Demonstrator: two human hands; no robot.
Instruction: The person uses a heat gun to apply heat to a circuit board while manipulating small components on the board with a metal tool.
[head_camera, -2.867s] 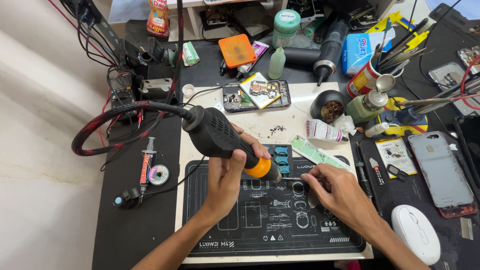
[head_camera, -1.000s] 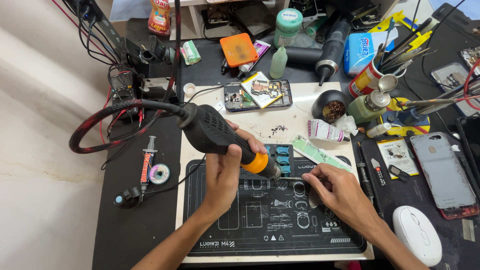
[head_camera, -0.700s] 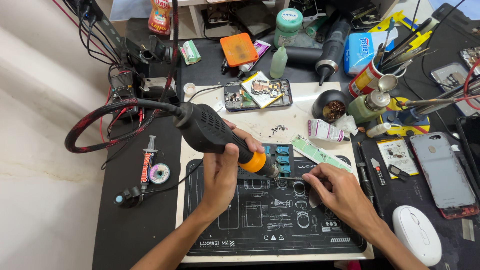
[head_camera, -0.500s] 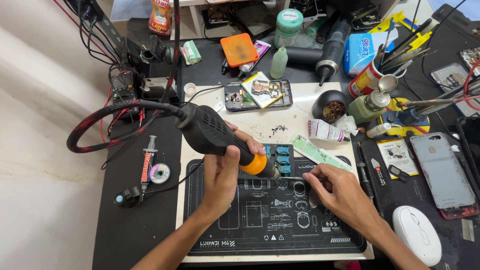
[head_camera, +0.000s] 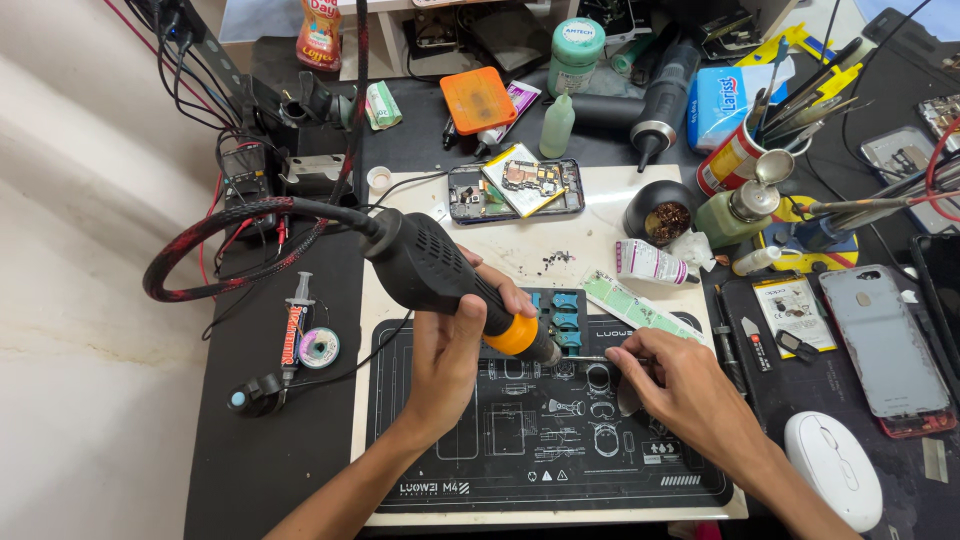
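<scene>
The left hand (head_camera: 450, 345) is wrapped around the black hot-air gun (head_camera: 440, 280), nozzle tilted down at the blue holder (head_camera: 560, 315) on the black work mat (head_camera: 540, 440), probably to heat one small spot. The right hand (head_camera: 690, 395) pinches thin tweezers (head_camera: 600, 358) beside the nozzle. Far on the tabletop (head_camera: 300, 420) stand an orange box (head_camera: 478, 98), a green-lidded jar (head_camera: 576, 52) and a blue packet (head_camera: 716, 100).

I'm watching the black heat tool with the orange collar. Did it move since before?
No, hardly: the heat tool stays gripped in the left hand, its tip by the blue clips; only its hose wobbles slightly.
</scene>
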